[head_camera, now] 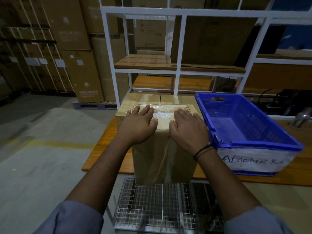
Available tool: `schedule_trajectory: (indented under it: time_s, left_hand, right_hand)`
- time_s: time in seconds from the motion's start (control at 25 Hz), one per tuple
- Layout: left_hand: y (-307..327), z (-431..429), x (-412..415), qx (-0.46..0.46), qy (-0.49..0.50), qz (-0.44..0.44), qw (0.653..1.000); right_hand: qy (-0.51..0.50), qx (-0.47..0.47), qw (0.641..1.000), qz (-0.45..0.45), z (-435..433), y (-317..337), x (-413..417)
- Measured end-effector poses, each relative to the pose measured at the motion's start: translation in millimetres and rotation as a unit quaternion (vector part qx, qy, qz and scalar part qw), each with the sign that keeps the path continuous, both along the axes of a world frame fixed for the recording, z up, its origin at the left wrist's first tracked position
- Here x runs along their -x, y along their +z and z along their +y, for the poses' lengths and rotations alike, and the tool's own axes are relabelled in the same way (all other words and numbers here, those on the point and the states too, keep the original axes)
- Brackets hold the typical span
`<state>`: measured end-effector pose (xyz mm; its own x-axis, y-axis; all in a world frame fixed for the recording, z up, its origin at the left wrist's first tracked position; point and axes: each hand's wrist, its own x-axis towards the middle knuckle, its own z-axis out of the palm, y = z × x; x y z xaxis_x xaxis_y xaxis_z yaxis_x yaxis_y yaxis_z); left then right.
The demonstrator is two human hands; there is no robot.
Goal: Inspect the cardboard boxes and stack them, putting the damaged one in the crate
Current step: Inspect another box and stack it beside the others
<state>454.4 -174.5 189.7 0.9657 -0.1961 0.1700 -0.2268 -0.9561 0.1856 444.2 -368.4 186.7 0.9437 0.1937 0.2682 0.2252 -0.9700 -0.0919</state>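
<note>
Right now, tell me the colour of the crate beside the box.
The crate is blue, with a white label on its near wall; head view.

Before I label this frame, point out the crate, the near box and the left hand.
crate point(263, 145), head view, near rim.
near box point(165, 157), head view, front face.
left hand point(138, 127), head view, back of hand.

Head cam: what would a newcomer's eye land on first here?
Front and centre, the left hand and right hand lie flat, fingers straight, on top of a taped cardboard box standing on the wooden table. Right beside it on the right sits a bright blue crate with a white handwritten label starting "Abnormal".
</note>
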Motion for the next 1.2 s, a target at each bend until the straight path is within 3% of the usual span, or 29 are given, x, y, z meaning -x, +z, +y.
schedule_trajectory:
  time_s: [0.56,0.64,0.72,0.8,0.84,1.04,1.12,1.2]
  left_hand:
    - [2.8,-1.6,1.5,0.017,-0.004,0.006,1.0]
    - [2.7,-0.4,1.7,0.021,-0.007,0.008,1.0]
    - [3.9,4.3,2.8,0.022,-0.011,0.005,1.0]
    - [5.0,16.2,2.2,0.039,-0.012,0.004,0.999]
    - [3.6,25.9,2.6,0.056,-0.009,0.008,0.998]
    - [-4.3,71.5,10.6,0.172,0.005,0.021,0.985]
    - [-12.5,84.1,10.2,0.209,0.018,0.022,0.977]
    - [-16.4,94.8,12.7,0.24,0.04,0.033,0.969]
  right_hand:
    - [0.013,-0.012,1.0,-0.018,-17.2,-2.3,-6.9]
    - [0.047,-0.094,0.994,-0.043,-22.5,-5.9,-8.3]
    - [0.024,-0.323,0.943,-0.069,-31.6,-13.2,-3.9]
    - [-0.087,-0.567,0.814,-0.085,-41.3,-37.5,-1.3]
    - [-0.148,-0.636,0.755,-0.055,-44.5,-59.9,-0.5]
    - [-0.23,-0.765,0.549,0.246,-23.9,-152.1,17.9]
    - [-0.227,-0.782,0.516,0.267,-10.4,-148.9,25.2]
    - [-0.218,-0.79,0.531,0.216,-5.0,-142.3,24.5]
